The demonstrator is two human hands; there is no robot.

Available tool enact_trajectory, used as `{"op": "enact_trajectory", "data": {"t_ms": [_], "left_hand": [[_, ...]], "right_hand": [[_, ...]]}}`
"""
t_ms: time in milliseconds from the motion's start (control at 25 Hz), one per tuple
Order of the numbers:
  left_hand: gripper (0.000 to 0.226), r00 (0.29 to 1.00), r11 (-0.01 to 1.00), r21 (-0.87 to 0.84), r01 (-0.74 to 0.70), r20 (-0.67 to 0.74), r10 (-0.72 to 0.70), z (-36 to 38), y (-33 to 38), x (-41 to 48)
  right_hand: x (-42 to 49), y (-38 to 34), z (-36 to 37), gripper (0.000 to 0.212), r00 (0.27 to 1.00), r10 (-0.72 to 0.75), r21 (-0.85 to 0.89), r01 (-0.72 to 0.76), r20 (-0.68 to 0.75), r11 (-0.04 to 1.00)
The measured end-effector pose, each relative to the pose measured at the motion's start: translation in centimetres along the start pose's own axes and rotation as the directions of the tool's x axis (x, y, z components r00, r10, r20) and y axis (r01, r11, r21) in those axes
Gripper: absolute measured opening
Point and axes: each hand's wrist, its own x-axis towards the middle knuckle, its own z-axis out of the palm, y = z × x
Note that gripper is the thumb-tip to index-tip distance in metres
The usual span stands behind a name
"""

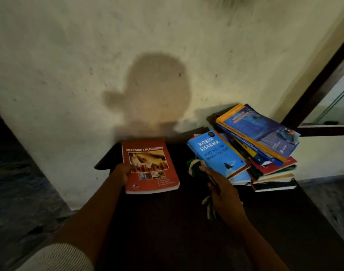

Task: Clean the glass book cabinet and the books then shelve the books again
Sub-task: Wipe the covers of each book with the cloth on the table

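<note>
Close to the pale plaster wall (69, 55), a red paperback book (153, 173) titled "CORPORATE ACCOUNTING" lies flat and cover up on the dark table (167, 231). It has a picture panel under the title and small author lines too blurred to read. The left hand (121, 173) grips its left edge, thumb curled over the cover, the other fingers hidden beneath.

To the right, a blue paperback book (216, 153) printed "ROBIN SHARMA" and "WHO WILL CRY WHEN YOU DIE?" rests tilted on the near side of an untidy stack of books (273, 165). The stack's topmost cover is dark blue with an orange band, and its lettering cannot be read.

The right hand (224, 192) holds a crumpled green and white cloth (193, 165), fingers loosely closed over it and fingertips just beside the lower corner of the blue paperback book. Cloth shows beyond the fingertips and below the palm.

At the far right edge stands the glass book cabinet (339, 106), a dark wooden frame around a pane. A head-shaped shadow (157, 90) falls on the wall.
</note>
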Motion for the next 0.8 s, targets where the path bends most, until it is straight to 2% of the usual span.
{"op": "enact_trajectory", "data": {"t_ms": [40, 160, 280, 400, 640, 720, 800], "left_hand": [[0.039, 1.0, 0.999, 0.029, -0.022, 0.011, 0.022, -0.1, 0.0, 0.2], [0.035, 0.977, 0.956, 0.204, -0.211, 0.002, 0.215, -0.5, -0.2, -1.8], [0.031, 0.969, 0.966, 0.134, -0.219, 0.148, 0.199, 0.1, -1.5, -6.9], [0.022, 0.916, 0.966, 0.014, -0.258, 0.323, 0.24, 4.1, -1.6, -9.8], [0.021, 0.827, 0.983, -0.062, -0.17, 0.534, 0.177, 19.2, -2.0, -12.8], [0.018, 0.822, 0.992, -0.057, -0.114, 0.555, 0.127, 24.5, -3.1, -13.6], [0.023, 0.855, 0.998, -0.022, -0.066, 0.515, 0.068, 29.4, -4.5, -14.3]], "right_hand": [[0.2, 0.0, -0.2, 0.057, 1.0, -0.008, -0.007, 0.008, 0.007, 1.0], [0.3, 0.4, -0.4, 0.056, 1.0, -0.016, 0.029, 0.016, -0.001, 0.999], [-0.5, 1.2, -1.1, 0.061, 0.999, 0.005, 0.131, 0.0, -0.037, 0.991], [-1.4, 2.4, -3.3, 0.063, 0.995, 0.036, 0.153, -0.021, -0.094, 0.988], [-2.5, 6.4, -12.3, 0.051, 0.955, -0.035, -0.016, 0.032, -0.295, 0.999], [-2.2, 8.9, -15.9, 0.05, 0.939, -0.077, -0.072, 0.056, -0.335, 0.996], [-1.5, 11.5, -19.4, 0.052, 0.932, -0.111, -0.095, 0.082, -0.344, 0.992]]}}
